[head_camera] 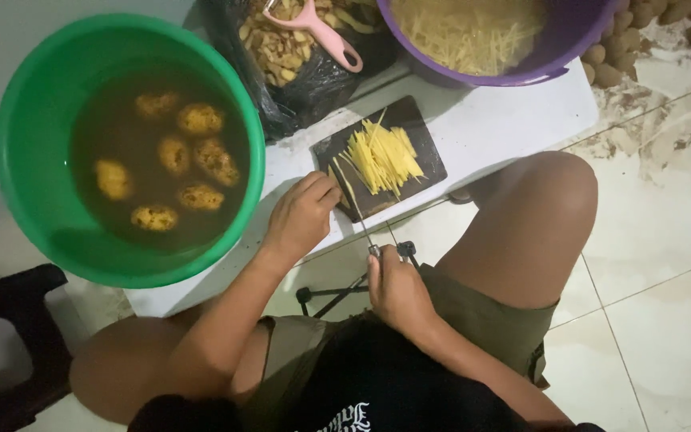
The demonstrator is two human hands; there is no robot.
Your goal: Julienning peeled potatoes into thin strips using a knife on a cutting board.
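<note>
Head view, right hand [397, 290] gripping knife [355, 206], blade pointing away toward cutting board [421, 172]

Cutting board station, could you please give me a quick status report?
Right hand grips knife, blade on dark cutting board. Left hand rests at board's edge. Yellow potato strips piled on board, nothing blocking.

A bucket [37, 120] holding potatoes [173, 160] fills the frame's left; the cutting board [337, 156] with potato strips [381, 158] lies centre, a basin [557, 48] upper right.
</note>
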